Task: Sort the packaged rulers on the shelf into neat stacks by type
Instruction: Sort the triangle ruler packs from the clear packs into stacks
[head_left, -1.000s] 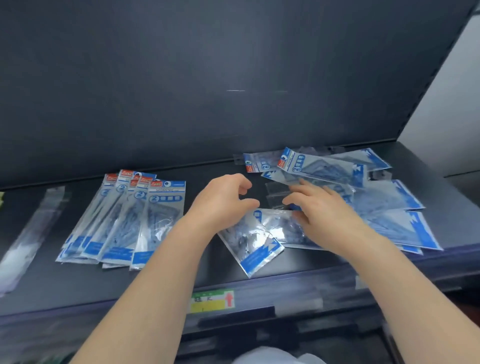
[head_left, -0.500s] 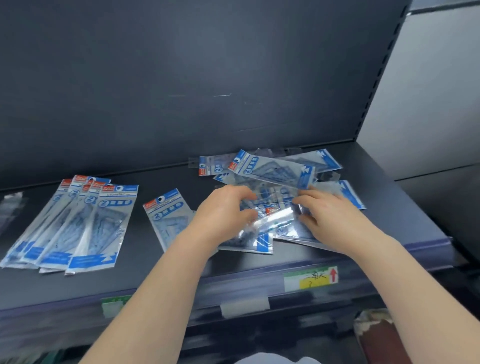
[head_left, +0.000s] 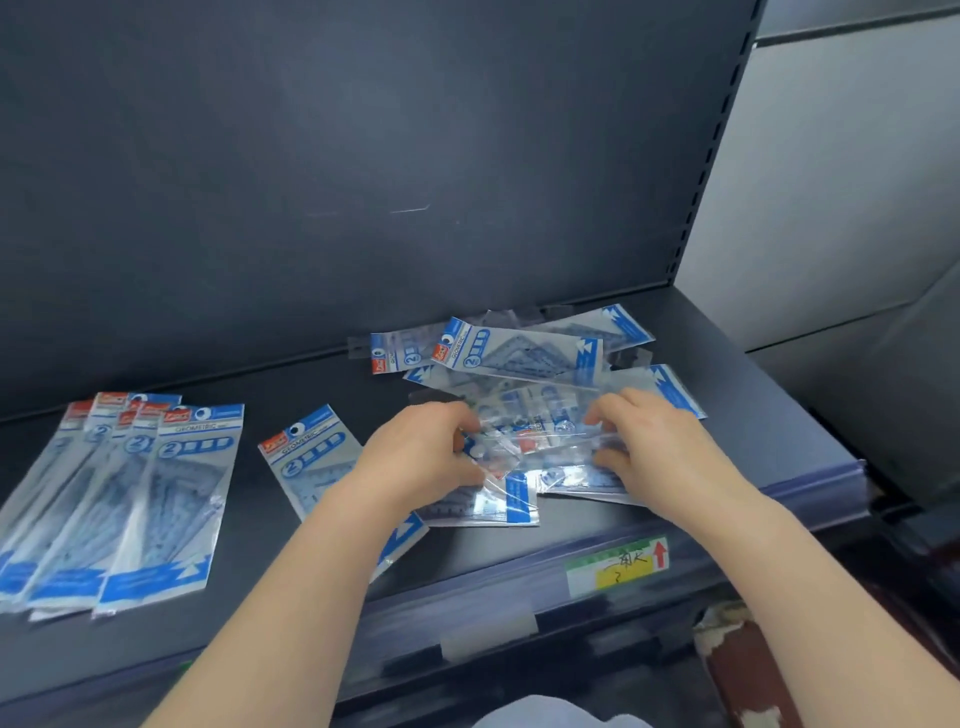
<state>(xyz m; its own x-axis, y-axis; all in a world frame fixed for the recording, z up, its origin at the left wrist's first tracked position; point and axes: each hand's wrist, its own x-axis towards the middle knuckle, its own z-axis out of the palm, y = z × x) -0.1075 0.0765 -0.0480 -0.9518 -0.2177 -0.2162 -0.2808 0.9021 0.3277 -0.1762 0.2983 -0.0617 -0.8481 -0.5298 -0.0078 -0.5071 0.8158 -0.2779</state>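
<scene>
Blue-headed stack (head_left: 130, 499) started at left; left hand (head_left: 421, 457) and right hand (head_left: 660, 447) pinch 1 packet (head_left: 524, 441) off the unsorted pile (head_left: 519, 353).

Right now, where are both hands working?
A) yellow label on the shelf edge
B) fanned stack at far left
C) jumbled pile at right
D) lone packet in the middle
C: the left hand and right hand each pinch one end of a crinkled clear packet on top of the jumbled pile, to the right of the fanned stack and the lone packet.
</scene>
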